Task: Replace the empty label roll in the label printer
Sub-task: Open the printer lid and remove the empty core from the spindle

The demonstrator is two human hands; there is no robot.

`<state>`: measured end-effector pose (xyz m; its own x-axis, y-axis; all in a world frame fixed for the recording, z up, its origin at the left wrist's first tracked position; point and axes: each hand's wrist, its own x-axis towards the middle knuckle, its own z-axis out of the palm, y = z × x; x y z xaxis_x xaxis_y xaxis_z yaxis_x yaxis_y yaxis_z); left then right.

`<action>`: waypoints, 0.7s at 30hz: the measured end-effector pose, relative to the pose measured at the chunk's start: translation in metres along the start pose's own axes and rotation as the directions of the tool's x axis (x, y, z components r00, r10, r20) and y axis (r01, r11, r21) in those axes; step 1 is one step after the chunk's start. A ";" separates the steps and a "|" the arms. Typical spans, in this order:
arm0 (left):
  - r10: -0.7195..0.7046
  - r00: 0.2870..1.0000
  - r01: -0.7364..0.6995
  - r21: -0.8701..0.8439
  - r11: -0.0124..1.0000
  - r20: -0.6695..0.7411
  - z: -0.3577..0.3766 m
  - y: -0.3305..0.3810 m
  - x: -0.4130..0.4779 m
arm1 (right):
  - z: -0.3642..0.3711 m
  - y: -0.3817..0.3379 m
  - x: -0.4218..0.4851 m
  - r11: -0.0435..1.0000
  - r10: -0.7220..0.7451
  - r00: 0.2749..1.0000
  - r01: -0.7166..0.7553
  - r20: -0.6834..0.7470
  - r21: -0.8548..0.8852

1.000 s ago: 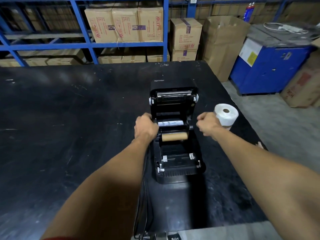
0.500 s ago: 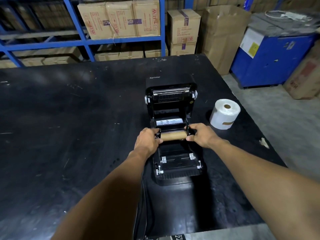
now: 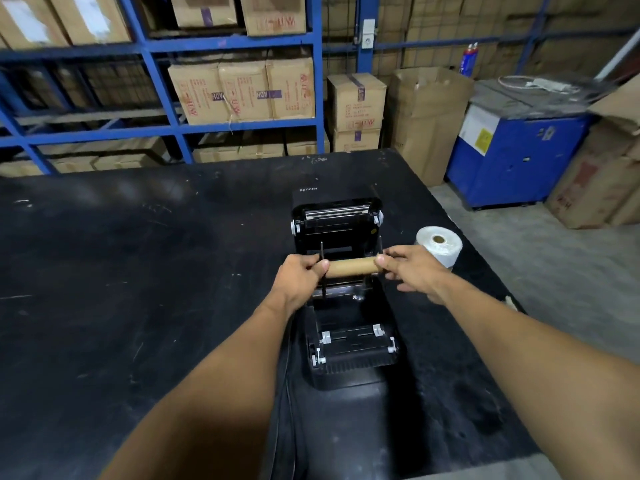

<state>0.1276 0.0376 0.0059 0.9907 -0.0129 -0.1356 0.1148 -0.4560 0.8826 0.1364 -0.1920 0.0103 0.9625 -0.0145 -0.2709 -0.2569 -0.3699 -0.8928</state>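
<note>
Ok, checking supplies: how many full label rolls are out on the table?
1. The white label roll stands on end right of the open printer, behind the right hand. It and the left hand hold only the empty core. Others may be hidden.

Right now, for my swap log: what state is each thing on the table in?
Label printer, lid open, tilted back.
Cardboard core, bare, held level over the printer's bay.
Left hand, grips the core's left end.
Right hand, pinches the core's right end.
New label roll, full, standing on end on the table, untouched.
</note>
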 end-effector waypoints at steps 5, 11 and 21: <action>-0.156 0.986 0.169 -0.411 0.896 0.065 0.036 0.032 -0.025 | -0.020 0.003 -0.047 0.975 0.083 0.996 -0.090 0.043 0.204; -0.138 0.978 0.195 -0.457 0.868 0.156 0.097 0.038 -0.059 | -0.062 0.041 -0.083 0.949 0.174 0.979 -0.195 0.103 0.246; -0.339 0.909 0.418 -0.553 0.721 0.245 0.227 0.035 -0.076 | -0.145 0.137 -0.083 0.919 0.341 0.921 -0.369 0.190 0.141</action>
<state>0.0396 -0.1794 -0.0556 0.8433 -0.0751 -0.5322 0.5371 0.1578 0.8286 0.0344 -0.3765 -0.0375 0.7822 0.0373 -0.6220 -0.6033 -0.2038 -0.7710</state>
